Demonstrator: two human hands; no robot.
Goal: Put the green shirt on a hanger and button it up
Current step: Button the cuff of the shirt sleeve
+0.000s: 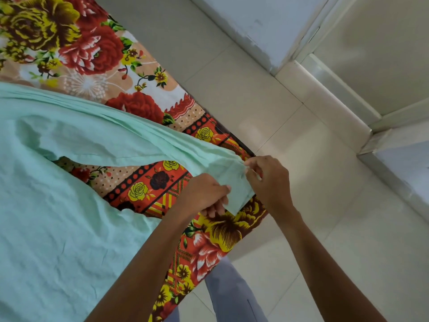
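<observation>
Floral bedsheet on bed; pale tiled floor; grey trouser leg.

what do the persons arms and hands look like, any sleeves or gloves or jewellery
Both forearms are bare as far as the frame shows: no sleeve reaches into view. The left hand and the right hand wear no gloves, and no ring, watch or bracelet shows on either wrist or on the fingers that can be seen. The only clothing visible is light grey-blue trousers below the arms.

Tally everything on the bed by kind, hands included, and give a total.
Green shirt: 1
Floral bedsheet: 1
Hands: 2, the left hand and right hand, both pinching the shirt's cuff end
Hanger: 0 visible
Total: 4
</observation>
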